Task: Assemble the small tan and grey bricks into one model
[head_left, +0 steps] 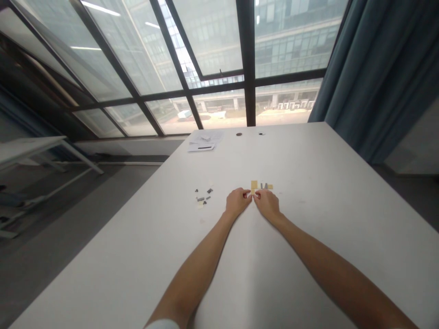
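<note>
On the white table (308, 237), the left hand (237, 202) and the right hand (267, 204) meet fingertip to fingertip, each with its fingers curled in, though it is too small to tell whether either pinches a piece. Touching or just beyond the fingertips, at twelve o'clock, lie flat tan pieces (254, 184) with a small grey piece (265, 185) among them. Small grey bits (204, 197) are scattered at nine o'clock from the left hand, and sheets of paper (203, 140) lie well off at eleven o'clock near the table's far edge.
</note>
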`<action>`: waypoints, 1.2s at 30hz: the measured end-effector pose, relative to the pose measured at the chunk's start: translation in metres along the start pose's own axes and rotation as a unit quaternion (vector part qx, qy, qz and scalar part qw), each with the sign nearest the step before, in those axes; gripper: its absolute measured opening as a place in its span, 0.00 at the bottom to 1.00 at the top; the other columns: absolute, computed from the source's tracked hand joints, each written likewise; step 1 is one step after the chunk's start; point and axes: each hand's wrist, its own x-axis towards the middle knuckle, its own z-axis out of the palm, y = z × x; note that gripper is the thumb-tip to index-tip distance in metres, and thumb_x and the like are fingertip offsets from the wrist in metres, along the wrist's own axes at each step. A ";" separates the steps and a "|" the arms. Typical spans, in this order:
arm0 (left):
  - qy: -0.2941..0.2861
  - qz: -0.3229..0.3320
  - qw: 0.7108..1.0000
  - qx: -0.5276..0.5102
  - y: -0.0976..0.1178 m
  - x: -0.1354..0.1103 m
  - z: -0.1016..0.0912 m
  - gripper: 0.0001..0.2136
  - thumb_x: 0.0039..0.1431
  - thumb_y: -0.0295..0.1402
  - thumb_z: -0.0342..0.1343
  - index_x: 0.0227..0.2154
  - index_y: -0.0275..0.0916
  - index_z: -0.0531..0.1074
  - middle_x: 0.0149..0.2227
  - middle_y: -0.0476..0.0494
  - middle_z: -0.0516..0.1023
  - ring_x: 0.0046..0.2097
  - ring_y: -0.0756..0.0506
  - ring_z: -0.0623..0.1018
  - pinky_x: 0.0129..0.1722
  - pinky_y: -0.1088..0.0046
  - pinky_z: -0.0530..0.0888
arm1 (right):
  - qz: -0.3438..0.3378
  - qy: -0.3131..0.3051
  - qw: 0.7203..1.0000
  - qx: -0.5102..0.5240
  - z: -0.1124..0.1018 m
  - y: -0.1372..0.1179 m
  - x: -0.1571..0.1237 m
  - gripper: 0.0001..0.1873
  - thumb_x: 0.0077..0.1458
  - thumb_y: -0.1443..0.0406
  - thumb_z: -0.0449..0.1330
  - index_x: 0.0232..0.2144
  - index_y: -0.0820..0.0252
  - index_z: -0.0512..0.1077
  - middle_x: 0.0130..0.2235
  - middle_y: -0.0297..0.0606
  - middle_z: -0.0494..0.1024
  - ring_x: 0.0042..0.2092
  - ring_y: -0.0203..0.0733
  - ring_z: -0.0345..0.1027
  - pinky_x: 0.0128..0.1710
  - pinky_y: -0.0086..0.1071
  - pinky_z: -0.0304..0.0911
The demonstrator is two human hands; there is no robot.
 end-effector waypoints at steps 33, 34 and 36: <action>0.001 0.000 1.000 -0.001 0.000 0.000 0.001 0.14 0.62 0.42 0.57 0.46 0.48 0.82 0.36 0.47 0.80 0.38 0.47 0.77 0.36 0.75 0.68 | 0.003 0.000 1.000 0.001 -0.001 -0.001 0.001 0.12 0.64 0.60 0.56 0.41 0.55 0.79 0.44 0.40 0.81 0.43 0.42 0.74 0.39 0.30 0.60; 0.001 0.000 1.000 -0.003 0.000 0.000 0.001 0.14 0.62 0.42 0.57 0.46 0.48 0.82 0.36 0.47 0.80 0.38 0.47 0.77 0.36 0.75 0.68 | 0.001 0.002 1.000 0.000 -0.001 -0.001 0.001 0.12 0.64 0.61 0.56 0.40 0.55 0.79 0.44 0.40 0.81 0.43 0.42 0.74 0.39 0.30 0.60; 0.002 0.002 1.000 -0.004 0.000 0.000 0.001 0.13 0.62 0.41 0.57 0.46 0.48 0.82 0.35 0.47 0.80 0.37 0.47 0.77 0.36 0.75 0.68 | -0.001 0.002 1.000 -0.001 0.000 -0.001 0.001 0.12 0.65 0.61 0.56 0.40 0.55 0.79 0.44 0.41 0.81 0.43 0.42 0.74 0.39 0.29 0.60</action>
